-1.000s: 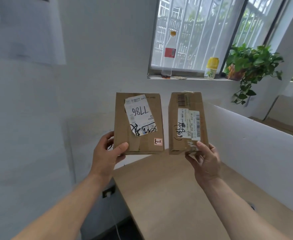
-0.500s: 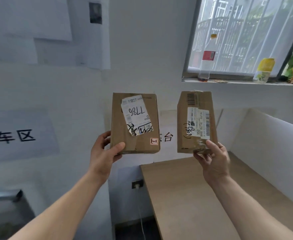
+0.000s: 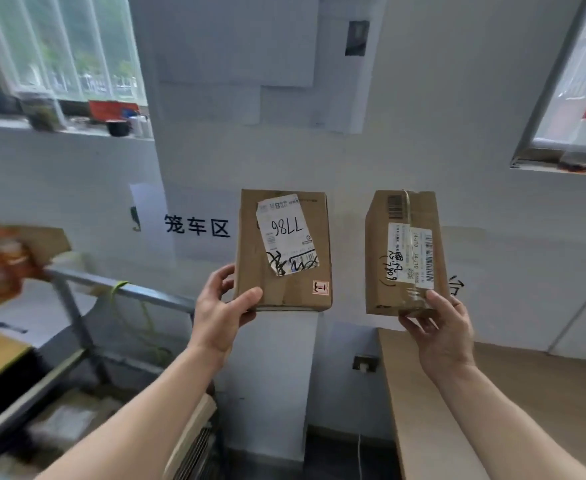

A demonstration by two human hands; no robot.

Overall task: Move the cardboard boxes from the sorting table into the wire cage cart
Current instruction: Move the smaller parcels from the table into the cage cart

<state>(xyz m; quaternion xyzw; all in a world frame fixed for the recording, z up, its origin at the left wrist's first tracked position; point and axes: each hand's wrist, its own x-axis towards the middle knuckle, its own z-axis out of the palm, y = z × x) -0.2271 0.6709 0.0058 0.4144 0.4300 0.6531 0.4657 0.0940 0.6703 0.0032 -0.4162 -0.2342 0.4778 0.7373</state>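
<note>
at the far left stands the metal cart (image 3: 122, 289), blurred. the left hand (image 3: 220, 317) grips the lower left corner of a box with a torn label (image 3: 250, 258), thumb on its face. apart from it, the second box (image 3: 378, 258) is clamped at its bottom edge by the right hand (image 3: 443, 334), in the air above the wooden surface (image 3: 526, 393).

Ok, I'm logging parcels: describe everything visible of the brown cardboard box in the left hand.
The brown cardboard box is rectangular, closed, slightly creased, held upright in the air, face to the camera. A torn white label with handwritten black digits sits tilted on it; a small red-edged sticker marks its lower right corner. The left hand grips its lower left corner.
</note>
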